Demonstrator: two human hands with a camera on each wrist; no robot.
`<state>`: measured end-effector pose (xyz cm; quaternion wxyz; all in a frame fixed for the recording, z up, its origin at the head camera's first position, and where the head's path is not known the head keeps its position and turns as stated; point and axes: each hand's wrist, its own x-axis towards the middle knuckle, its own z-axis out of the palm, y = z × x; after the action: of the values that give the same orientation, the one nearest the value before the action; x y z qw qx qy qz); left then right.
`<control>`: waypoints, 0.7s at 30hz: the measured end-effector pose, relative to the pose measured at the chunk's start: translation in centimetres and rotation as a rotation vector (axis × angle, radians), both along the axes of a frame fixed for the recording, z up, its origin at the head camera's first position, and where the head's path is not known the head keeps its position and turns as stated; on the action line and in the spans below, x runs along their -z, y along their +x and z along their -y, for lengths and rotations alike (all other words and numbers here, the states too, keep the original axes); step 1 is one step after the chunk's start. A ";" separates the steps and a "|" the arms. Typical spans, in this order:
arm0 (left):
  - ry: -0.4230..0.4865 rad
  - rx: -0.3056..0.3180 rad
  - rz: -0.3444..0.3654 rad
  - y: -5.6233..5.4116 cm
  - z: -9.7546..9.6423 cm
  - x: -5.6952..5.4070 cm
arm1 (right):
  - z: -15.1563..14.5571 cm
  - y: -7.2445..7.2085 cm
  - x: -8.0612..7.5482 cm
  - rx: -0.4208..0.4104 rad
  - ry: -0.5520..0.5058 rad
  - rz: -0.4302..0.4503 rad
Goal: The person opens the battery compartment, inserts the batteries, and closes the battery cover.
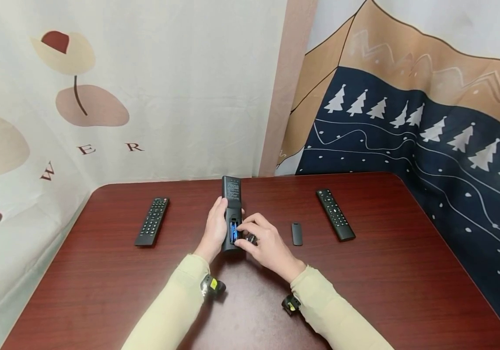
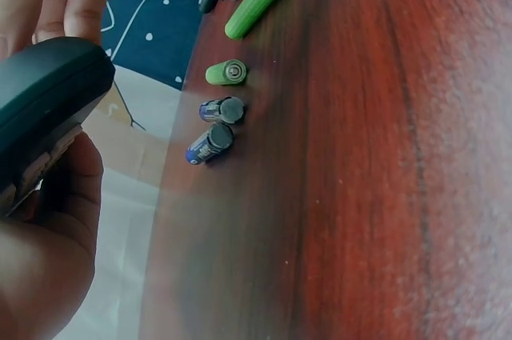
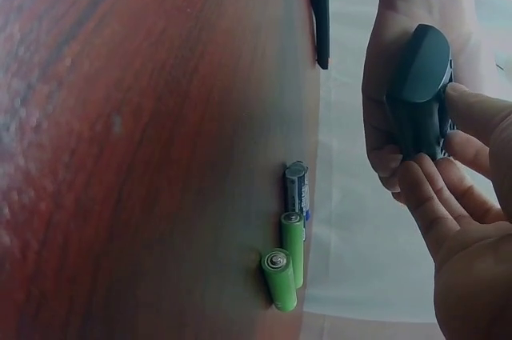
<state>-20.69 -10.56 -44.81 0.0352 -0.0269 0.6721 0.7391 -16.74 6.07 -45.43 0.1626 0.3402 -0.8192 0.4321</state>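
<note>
My left hand (image 1: 214, 228) grips a black remote control (image 1: 232, 192), which is tilted with its printed back facing me. Its battery compartment is uncovered near the lower end, and blue batteries (image 1: 233, 232) show inside. The thumb and index finger of my right hand (image 1: 271, 245) are at the compartment's right edge, right by the batteries. In the right wrist view its other fingertips (image 3: 420, 166) touch the side of the remote control. Whether the right fingers pinch a battery, I cannot tell. The remote control is held above the tabletop.
Two green batteries (image 2: 254, 6) and two blue-and-grey batteries (image 2: 210, 143) lie on the dark red wooden table (image 1: 101, 301). A small black battery cover (image 1: 297, 234) lies to the right. Other remote controls lie at left (image 1: 152, 221) and right (image 1: 336, 214). Printed curtains (image 1: 188, 87) hang behind.
</note>
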 end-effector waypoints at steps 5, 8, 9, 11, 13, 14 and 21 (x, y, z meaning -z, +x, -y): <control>-0.019 0.009 0.001 0.0 0.0 -0.2 | 0.1 0.0 0.1 0.004 -0.044 0.064; -0.031 0.020 0.000 0.1 0.1 -0.2 | 0.2 -0.1 0.2 -0.007 -0.081 0.099; -0.032 0.019 0.003 0.1 0.1 -0.2 | 0.3 -0.1 0.2 -0.009 -0.092 0.110; -0.029 0.016 0.007 0.1 0.1 -0.3 | 0.4 0.0 0.3 -0.007 -0.109 0.134; -0.022 0.013 0.006 0.1 0.1 -0.3 | 0.5 0.0 0.2 -0.001 -0.119 0.159; -0.018 0.012 0.005 0.1 0.1 -0.3 | 0.5 0.0 0.2 0.003 -0.122 0.170; -0.003 0.014 0.003 0.2 0.1 -0.5 | 0.8 0.1 0.0 0.033 -0.139 0.220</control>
<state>-20.52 -10.65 -44.35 0.0410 -0.0234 0.6734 0.7377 -16.68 5.29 -45.45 0.1019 0.2652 -0.8056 0.5199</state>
